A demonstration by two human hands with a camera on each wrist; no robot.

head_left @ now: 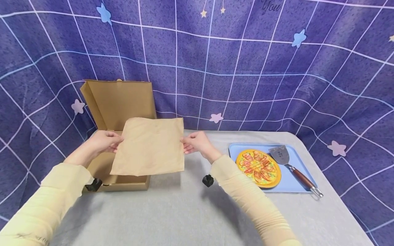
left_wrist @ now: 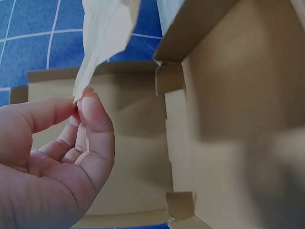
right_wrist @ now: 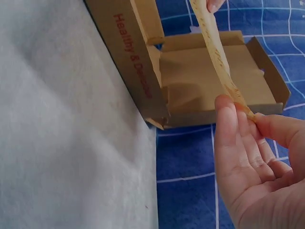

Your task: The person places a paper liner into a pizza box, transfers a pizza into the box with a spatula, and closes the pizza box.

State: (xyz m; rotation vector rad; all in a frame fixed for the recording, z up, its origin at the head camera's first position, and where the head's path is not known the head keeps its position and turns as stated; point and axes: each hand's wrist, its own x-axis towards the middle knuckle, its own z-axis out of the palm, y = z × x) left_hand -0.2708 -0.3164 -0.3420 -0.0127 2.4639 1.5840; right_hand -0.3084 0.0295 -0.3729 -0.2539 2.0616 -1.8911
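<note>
pale sleeves (head_left: 254, 201) lead to left hand (head_left: 103, 141) and right hand (head_left: 200, 142), both pinching opposite edges of brown paper (head_left: 150, 147) partly over the open box (head_left: 123, 102); lining it seems underway, probably calling for level lowering.

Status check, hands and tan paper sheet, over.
Left hand and right hand pinching opposite sides of tan, roughly square paper sheet. Sheet raised, overlapping open brown cardboard box in head view. No obstruction seen between them.
</note>
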